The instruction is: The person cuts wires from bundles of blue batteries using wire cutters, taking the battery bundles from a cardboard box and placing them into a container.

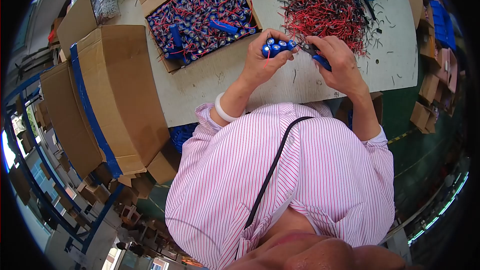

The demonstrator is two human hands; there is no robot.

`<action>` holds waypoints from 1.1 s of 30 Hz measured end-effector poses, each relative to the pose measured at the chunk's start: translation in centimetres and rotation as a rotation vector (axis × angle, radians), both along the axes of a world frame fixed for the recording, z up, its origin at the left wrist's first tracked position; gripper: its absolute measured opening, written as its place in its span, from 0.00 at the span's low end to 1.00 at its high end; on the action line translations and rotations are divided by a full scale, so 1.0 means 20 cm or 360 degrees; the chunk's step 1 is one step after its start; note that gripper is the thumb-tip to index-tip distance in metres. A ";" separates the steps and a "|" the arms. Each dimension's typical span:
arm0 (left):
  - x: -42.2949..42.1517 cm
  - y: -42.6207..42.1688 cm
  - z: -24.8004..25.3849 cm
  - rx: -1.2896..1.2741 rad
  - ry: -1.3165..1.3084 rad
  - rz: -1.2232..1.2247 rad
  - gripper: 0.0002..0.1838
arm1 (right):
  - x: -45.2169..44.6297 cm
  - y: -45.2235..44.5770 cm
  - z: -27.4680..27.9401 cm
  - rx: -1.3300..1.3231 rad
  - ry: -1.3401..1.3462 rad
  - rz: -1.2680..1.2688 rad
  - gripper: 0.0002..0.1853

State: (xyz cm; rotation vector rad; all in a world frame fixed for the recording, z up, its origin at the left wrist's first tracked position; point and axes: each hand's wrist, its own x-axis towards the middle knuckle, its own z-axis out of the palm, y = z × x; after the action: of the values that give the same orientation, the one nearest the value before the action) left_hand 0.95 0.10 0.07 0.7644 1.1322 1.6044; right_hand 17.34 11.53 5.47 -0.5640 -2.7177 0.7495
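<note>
Several blue cylindrical battery cells (276,48) are bunched in my left hand (262,60), ends facing up, with a short red wire hanging from one. My right hand (340,62) is closed around blue-handled cutting pliers (321,61). The pliers' jaws meet the cell nearest them, at the right side of the bunch; whether they grip a wire is too small to tell. Beyond my right hand lies a big heap of cut red and black wires (320,10). An open cardboard box (172,68) packed with blue wired cells stands beyond my left hand.
The white table (200,92) has wire scraps scattered on its right part. A large open cardboard carton (125,95) with blue tape stands at the left. A clear plastic bag (102,0) is at the back left. Blue bins (442,25) and boxes line the right side.
</note>
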 end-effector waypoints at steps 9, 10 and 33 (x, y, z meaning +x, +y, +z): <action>-0.01 -0.01 -0.02 0.0009 0.0283 -0.0141 0.13 | 0.01 0.02 0.04 0.0106 -0.0101 0.0104 0.27; -0.01 -0.01 -0.02 0.0008 0.0282 -0.0140 0.13 | 0.01 0.02 0.04 0.0114 -0.0121 0.0111 0.27; -0.02 0.00 0.04 -0.0168 -0.0387 -0.0093 0.14 | 0.03 -0.01 0.08 -0.0100 -0.0133 -0.0006 0.26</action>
State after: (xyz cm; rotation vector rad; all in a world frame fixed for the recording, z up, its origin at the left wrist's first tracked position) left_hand 0.56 0.07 0.84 0.5130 1.0003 1.5298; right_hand 17.95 11.28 7.00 -0.6275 -2.7765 0.8304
